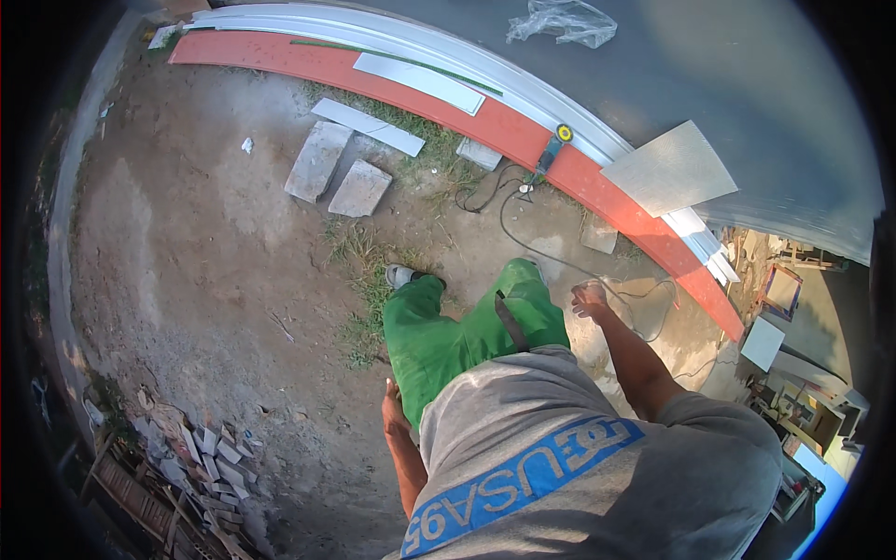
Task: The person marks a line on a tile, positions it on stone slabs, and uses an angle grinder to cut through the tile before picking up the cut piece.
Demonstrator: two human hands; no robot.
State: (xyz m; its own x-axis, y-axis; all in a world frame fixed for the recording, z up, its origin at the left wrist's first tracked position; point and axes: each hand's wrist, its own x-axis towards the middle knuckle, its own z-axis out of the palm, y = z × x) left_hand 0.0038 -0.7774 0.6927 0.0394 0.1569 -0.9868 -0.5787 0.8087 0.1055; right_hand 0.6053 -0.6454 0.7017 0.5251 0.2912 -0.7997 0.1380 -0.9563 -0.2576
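My right hand [590, 301] hangs in front of me on the right, fingers loosely apart and nothing in them. Closest to it is a dark cable [541, 250], curling over the ground. That cable leads to an angle grinder [549, 159] with a yellow disc, resting on a long red board [616, 205]. My left hand [396, 407] is down beside my left thigh, holding nothing that I can see. Its fingers show only in part and look loose. White panel strips [597, 140] lie along the far side of the red board.
A loose pale sheet [672, 170] overlaps the board's right part. Two concrete blocks [319, 161] and a white offcut [371, 125] are on the dirt ahead. Broken tiles [219, 462] are heaped at lower left. Clear plastic [562, 22] sits on the grey surface beyond. Clutter fills the right edge.
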